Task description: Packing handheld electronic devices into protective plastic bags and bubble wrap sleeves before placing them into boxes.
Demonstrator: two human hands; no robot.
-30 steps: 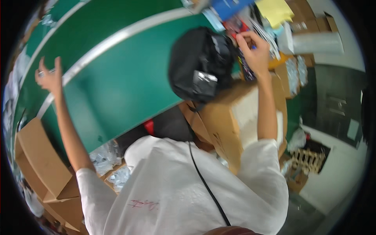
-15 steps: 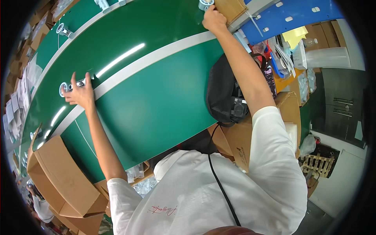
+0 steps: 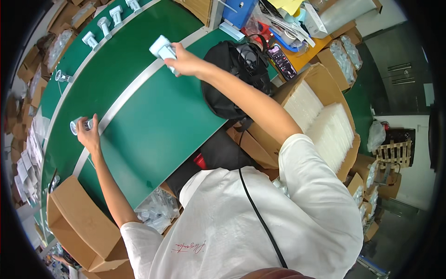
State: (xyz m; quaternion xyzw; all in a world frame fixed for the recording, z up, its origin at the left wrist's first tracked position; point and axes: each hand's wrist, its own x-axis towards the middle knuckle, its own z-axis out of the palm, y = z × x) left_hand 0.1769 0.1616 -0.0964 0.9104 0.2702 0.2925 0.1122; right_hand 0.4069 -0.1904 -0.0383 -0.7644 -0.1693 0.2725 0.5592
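Note:
My right hand (image 3: 186, 61) is closed round the handle of a pale blue device with a wide head (image 3: 160, 45), held above the inner edge of the green conveyor. At the left, my left hand (image 3: 89, 135) curls its fingers about a similar device with a round, ringed head (image 3: 74, 126), which lies on the green belt (image 3: 104, 74). The fingers hide much of its handle. Beyond the belt's far rail, several more pale devices stand, among them one (image 3: 104, 27), and another lies on its side (image 3: 63, 76).
A black bag (image 3: 218, 79) rests on the green table (image 3: 162, 125) near my right forearm. Right of it are a phone (image 3: 282, 61) and an open carton (image 3: 320, 76) of white packing pieces. Another open carton (image 3: 86, 218) stands at the lower left. A metal rail (image 3: 134, 83) divides belt and table.
My right hand has drawn back from the far end of the belt, bringing the device nearer. My left hand, spread before, has closed about its device. The whole view has turned to the right.

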